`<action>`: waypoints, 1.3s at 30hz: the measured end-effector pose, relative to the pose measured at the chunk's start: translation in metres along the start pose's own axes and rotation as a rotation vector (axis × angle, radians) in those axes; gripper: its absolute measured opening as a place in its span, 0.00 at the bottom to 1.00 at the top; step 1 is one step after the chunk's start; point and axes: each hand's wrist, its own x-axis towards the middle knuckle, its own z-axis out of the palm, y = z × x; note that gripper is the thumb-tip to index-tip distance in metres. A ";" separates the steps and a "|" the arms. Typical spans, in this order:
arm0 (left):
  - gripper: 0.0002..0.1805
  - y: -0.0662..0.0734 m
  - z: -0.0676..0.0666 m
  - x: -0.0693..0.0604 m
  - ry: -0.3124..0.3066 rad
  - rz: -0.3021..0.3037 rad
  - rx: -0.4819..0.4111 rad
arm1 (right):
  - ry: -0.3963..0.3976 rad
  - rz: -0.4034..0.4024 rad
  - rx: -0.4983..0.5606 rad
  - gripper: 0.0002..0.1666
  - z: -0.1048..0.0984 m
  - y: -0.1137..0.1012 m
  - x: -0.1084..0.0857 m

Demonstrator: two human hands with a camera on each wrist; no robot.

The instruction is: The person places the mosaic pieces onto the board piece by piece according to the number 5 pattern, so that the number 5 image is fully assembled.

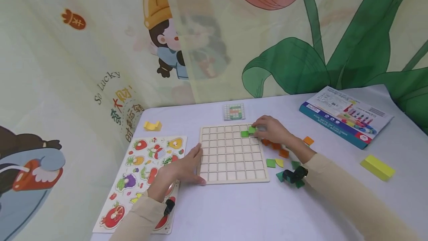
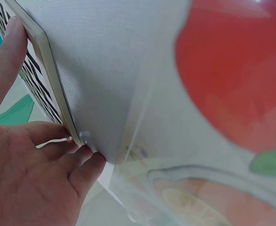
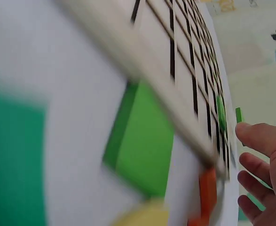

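Observation:
A pale wooden grid board (image 1: 230,154) lies on the white table. My left hand (image 1: 182,166) rests at its left side, thumb at the near corner and fingers spread along the edge; in the left wrist view the hand (image 2: 39,174) touches the board's rim (image 2: 51,70). Over the far right corner, my right hand (image 1: 272,129) pinches a green square tile (image 1: 252,129) between thumb and fingers. Another green tile (image 1: 245,134) lies in a cell just left of it. In the right wrist view, the pinched tile (image 3: 239,114) shows edge-on at the thumb tip.
Orange pieces (image 1: 284,153), a loose green square (image 1: 271,163), a yellow piece (image 1: 279,163) and dark green pieces (image 1: 300,183) lie right of the board. A fruit puzzle board (image 1: 133,166) is at left, a pattern card (image 1: 234,112) behind, a box (image 1: 347,116) and yellow block (image 1: 378,167) at right.

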 end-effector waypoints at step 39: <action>0.61 0.004 -0.003 -0.001 -0.002 -0.012 0.008 | 0.007 -0.032 -0.050 0.23 0.010 -0.012 0.007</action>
